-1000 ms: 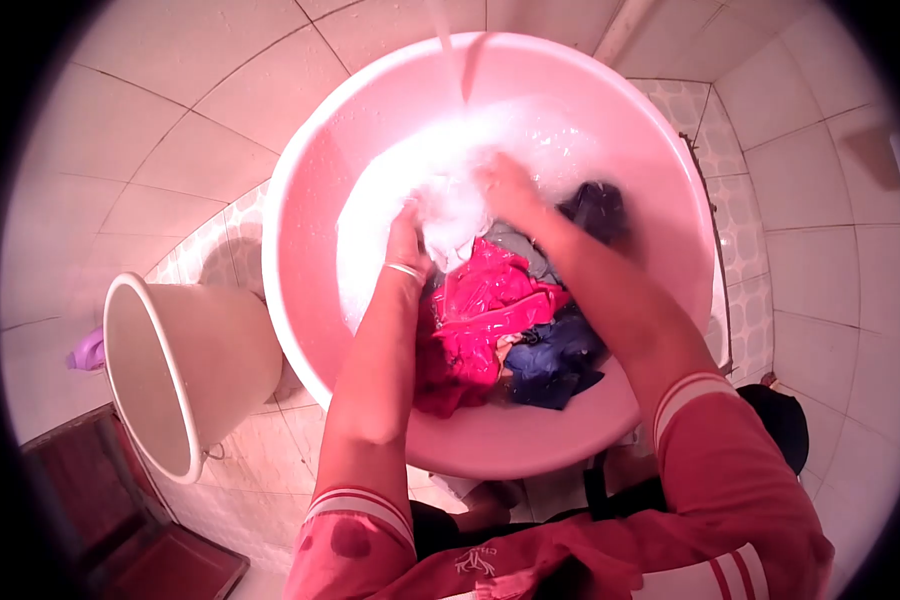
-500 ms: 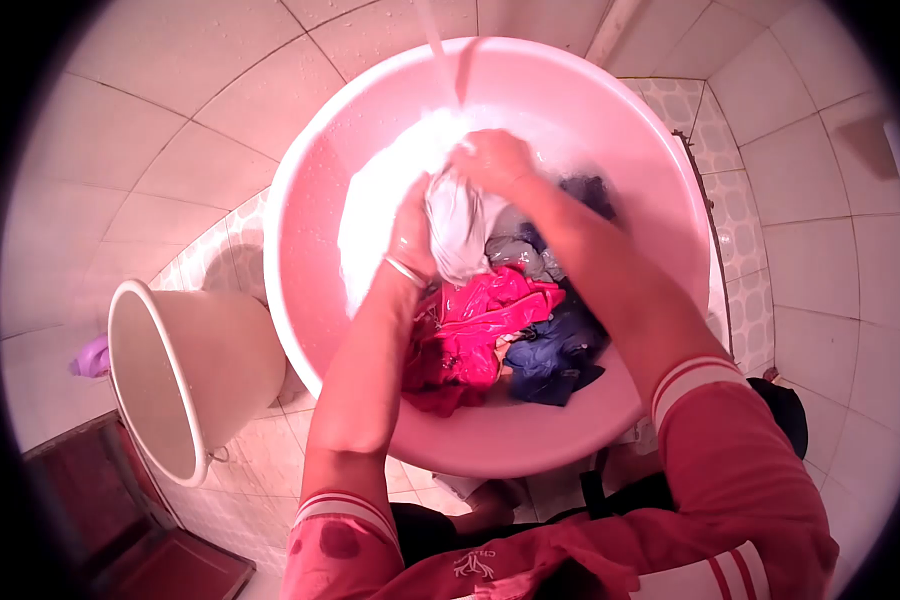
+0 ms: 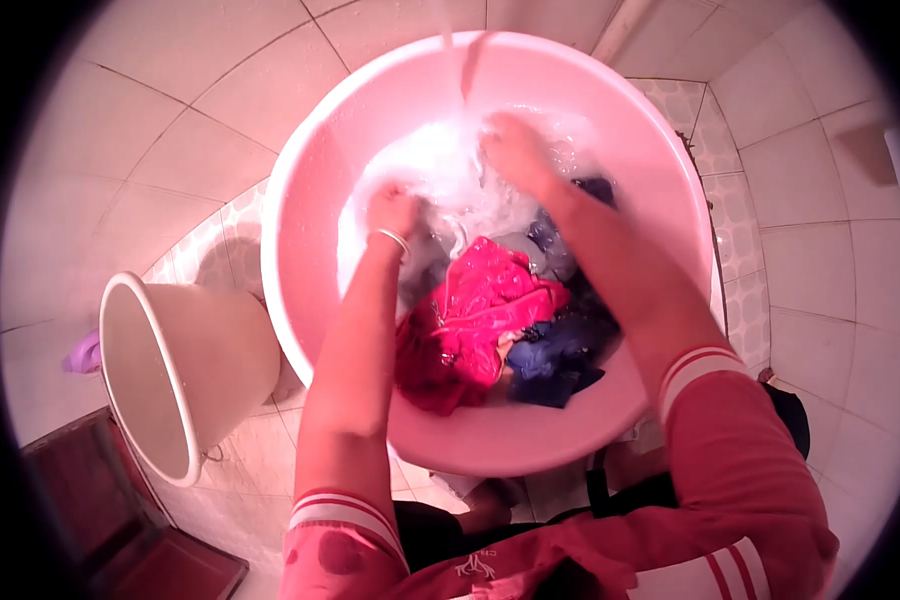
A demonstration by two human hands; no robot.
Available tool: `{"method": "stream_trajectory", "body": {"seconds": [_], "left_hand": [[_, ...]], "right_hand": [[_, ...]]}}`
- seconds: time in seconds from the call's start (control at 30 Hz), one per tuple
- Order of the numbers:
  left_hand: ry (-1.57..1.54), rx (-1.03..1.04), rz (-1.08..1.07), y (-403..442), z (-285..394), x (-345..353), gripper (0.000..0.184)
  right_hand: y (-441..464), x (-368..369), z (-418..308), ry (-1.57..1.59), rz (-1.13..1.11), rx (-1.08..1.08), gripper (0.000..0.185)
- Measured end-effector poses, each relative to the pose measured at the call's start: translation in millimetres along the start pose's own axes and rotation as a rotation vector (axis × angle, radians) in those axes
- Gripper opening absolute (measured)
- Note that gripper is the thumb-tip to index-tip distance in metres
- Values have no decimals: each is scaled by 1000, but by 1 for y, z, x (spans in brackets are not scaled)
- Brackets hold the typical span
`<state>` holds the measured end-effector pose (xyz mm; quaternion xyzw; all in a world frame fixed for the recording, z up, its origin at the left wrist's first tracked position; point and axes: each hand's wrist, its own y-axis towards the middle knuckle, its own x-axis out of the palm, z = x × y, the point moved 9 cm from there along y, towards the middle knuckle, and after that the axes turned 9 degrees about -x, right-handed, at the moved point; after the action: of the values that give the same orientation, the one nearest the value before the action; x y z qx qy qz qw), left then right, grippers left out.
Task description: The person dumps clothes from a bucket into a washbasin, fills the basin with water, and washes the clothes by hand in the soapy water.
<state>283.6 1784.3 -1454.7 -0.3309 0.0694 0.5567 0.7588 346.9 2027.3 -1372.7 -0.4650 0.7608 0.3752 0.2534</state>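
A big pink basin (image 3: 490, 445) holds water and wet clothes, and a thin stream of water falls into its far part. My left hand (image 3: 394, 208), with a pale band at the wrist, is closed at the left side of the water. Farther right, my right hand (image 3: 513, 148) is closed near the stream. Between them a white cloth (image 3: 465, 222) lies in bright, foamy water; its edges are washed out by glare. Nearer me are a bright pink-red garment (image 3: 485, 305) and a dark blue garment (image 3: 555, 360), neither touched by my hands.
A cream bucket (image 3: 225, 345) lies tilted left of the basin, its mouth facing left. Behind it is a purple object (image 3: 85, 353). A dark reddish-brown stool or box (image 3: 170, 565) is at the lower left. Tiled walls surround the basin.
The white cloth, lifted and bunched between my hands half a second ago, is now down in the water. My left hand has moved left and my hands are farther apart.
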Motion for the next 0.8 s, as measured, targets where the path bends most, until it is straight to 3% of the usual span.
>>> {"method": "stream_trajectory", "body": {"seconds": [0.03,0.1,0.17,0.2,0.27,0.3,0.33,0.4,0.43,0.47,0.5,0.57,0.63,0.7,0.73,0.77,0.8], "left_hand": [[-326,39,-88,-4,14,-5,4],[-404,11,-86,-25,29,-12,10],[-557,-134,-152,-41,30,-8,22],[-565,-128,-153,-58,47,-13,22],[-1088,-363,-524,-96,73,5,17],[-1232,-317,-579,-87,73,9,19],[-1237,-313,-576,-78,61,11,19],[-1154,-310,-356,-51,21,3,15],[-940,-275,-267,-24,-12,-1,19],[-945,-272,-263,-29,-10,-4,19],[-970,-378,-317,-45,-11,0,21],[-1078,-468,-422,-49,-18,23,34],[-1102,-374,-488,-73,19,28,40],[-1251,-222,-645,-79,54,33,57],[-1246,-226,-643,-68,51,33,57],[-1328,-148,-902,-66,61,38,56],[-1398,-64,-1164,-73,72,39,55]], "right_hand": [[11,-17,-20,152,-34,64,32],[26,-51,-56,299,-63,134,34],[30,-71,-89,942,-47,117,25],[32,-87,-102,935,-48,109,25],[32,-106,-131,1220,-130,116,22],[33,-100,-117,1269,-183,116,23],[29,-93,-97,1268,-189,112,23],[14,-70,-37,672,-302,131,35],[4,-65,-13,447,-399,210,42],[-6,-59,7,218,-489,285,49],[-15,-44,12,216,-490,279,49],[-33,-31,15,-171,-135,125,56],[-66,45,2,-156,-100,-113,57],[-63,34,-53,481,-94,79,53],[-61,10,-93,466,-141,188,48],[-66,-3,-120,451,-188,297,42],[-72,2,-148,149,-80,-124,30]]}}
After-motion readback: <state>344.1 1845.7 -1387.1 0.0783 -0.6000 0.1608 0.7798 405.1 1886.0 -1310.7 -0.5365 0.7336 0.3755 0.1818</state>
